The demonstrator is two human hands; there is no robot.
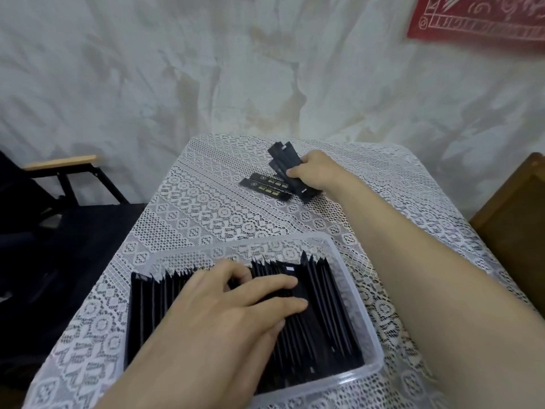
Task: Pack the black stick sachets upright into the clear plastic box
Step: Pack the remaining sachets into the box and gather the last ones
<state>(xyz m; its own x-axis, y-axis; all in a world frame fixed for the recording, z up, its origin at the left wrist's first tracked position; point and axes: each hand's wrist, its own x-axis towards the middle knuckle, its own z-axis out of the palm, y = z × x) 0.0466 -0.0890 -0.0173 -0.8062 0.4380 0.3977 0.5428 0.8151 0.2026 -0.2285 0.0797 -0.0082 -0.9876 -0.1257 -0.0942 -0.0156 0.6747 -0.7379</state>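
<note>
A clear plastic box (362, 293) stands on the near part of the table, packed with several black stick sachets (327, 314) standing upright in rows. My left hand (224, 308) lies on top of them with straight fingers, pressing the row toward the left. Farther back, my right hand (315, 172) grips a fanned bunch of black sachets (284, 160) just above the tablecloth. Two more sachets (265, 185) lie flat on the cloth beside that hand, printed side up.
A white lace tablecloth (206, 208) covers the small table. A dark chair with a wooden armrest (62, 162) stands to the left, a brown wooden piece of furniture (513, 214) to the right. A stained white wall rises behind, with a red cloth (477, 19) at top right.
</note>
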